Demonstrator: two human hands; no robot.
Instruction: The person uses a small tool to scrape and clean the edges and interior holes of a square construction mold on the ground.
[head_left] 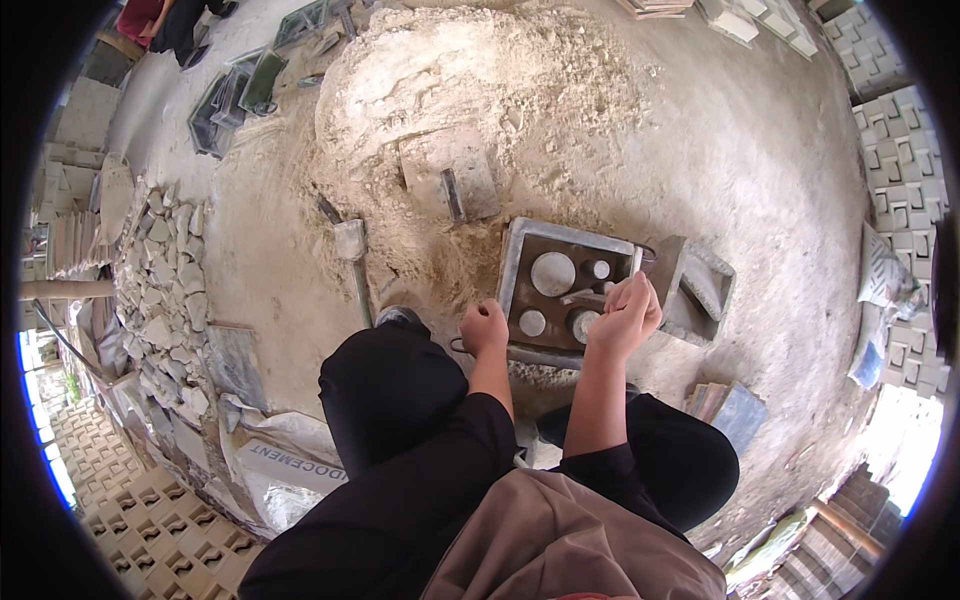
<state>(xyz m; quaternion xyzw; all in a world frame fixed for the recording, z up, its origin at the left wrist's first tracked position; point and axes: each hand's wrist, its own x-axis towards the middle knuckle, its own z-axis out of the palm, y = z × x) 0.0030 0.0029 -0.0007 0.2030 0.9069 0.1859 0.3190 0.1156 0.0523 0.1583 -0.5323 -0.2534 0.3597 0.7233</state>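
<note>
In front of my knees lies a rectangular mould [512,262] with a grey rim and a brown inner face. Several pale round pieces, among them a large disc [552,273], stand inside it. My right hand [628,312] is closed in a pinch over the mould's right side, beside a pale strip [637,260] along the rim; whatever it holds is hidden by the fingers. Just off the mould's left side, my left hand [485,327] is curled closed above a wire handle [458,345]. Its fingers hide anything inside.
A tray-like block [700,290] adjoins the mould's right side. Beyond it rises a pale powder heap [450,80], with a trowel-like tool [453,195] on a slab. A long-handled tool [352,250] lies left. Broken pieces [165,270] pile farther left; a person [180,25] is at far left.
</note>
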